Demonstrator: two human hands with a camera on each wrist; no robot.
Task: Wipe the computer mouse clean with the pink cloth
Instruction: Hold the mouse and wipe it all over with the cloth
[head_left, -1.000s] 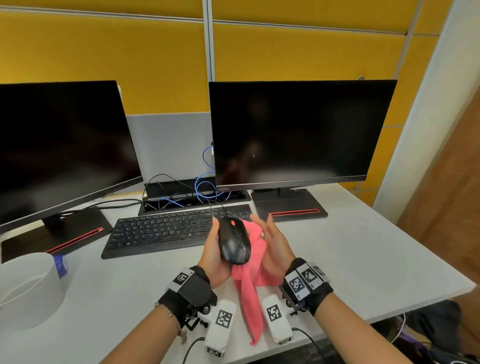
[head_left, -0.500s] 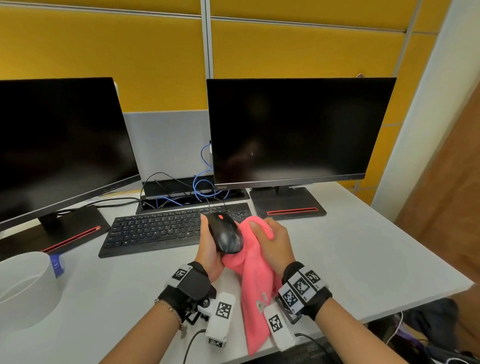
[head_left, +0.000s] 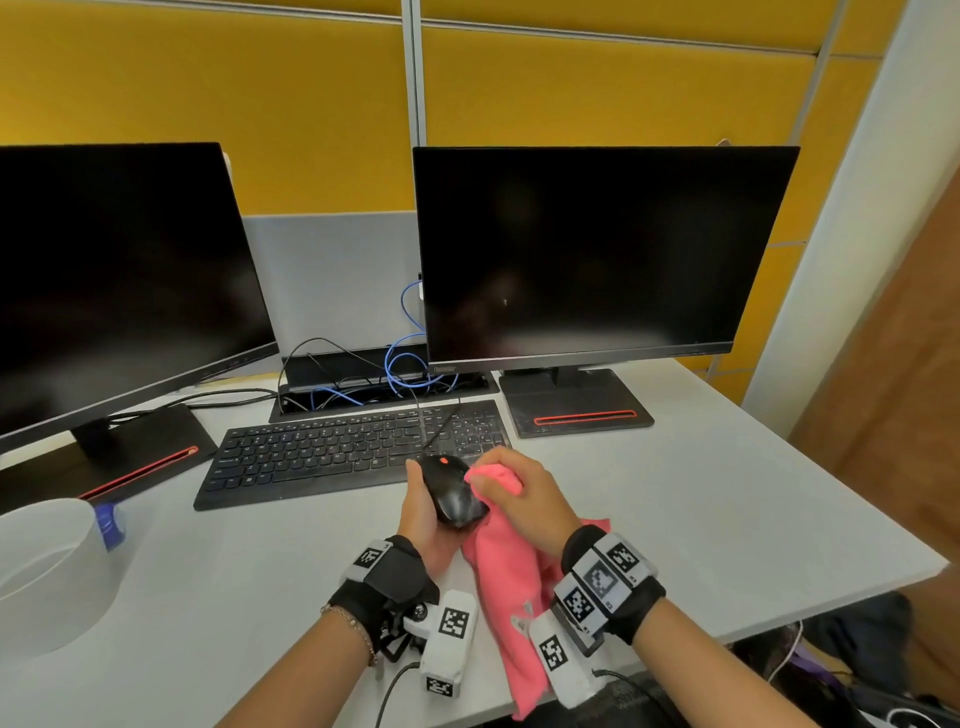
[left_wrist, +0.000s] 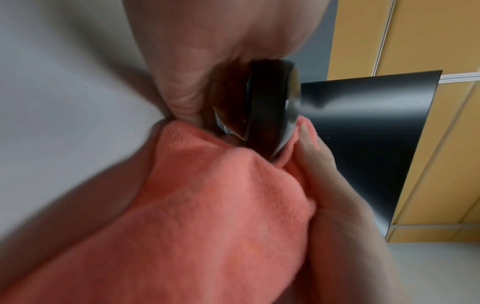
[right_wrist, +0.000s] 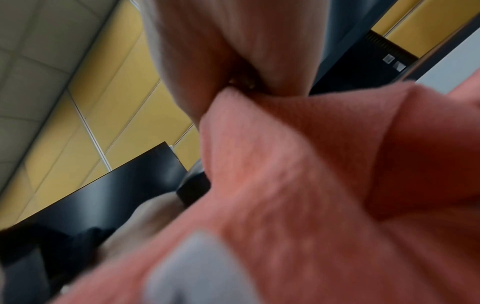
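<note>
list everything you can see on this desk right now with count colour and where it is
computer mouse: 1, black, orange wheel, held above the desk's near edge
pink cloth: 1, bunched against the mouse, tail hanging over the edge
keyboard: 1, black, behind the mouse
monitors: 2, black, dark, rear
cables: several, blue and black, between monitors
bowl: 1, white, left edge
desk: 1, white
left hand: grips the mouse
right hand: grips the cloth

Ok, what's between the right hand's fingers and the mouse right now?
A bunched fold of the pink cloth, pressed by the right hand against the black mouse; the head and left wrist views show it.
</note>
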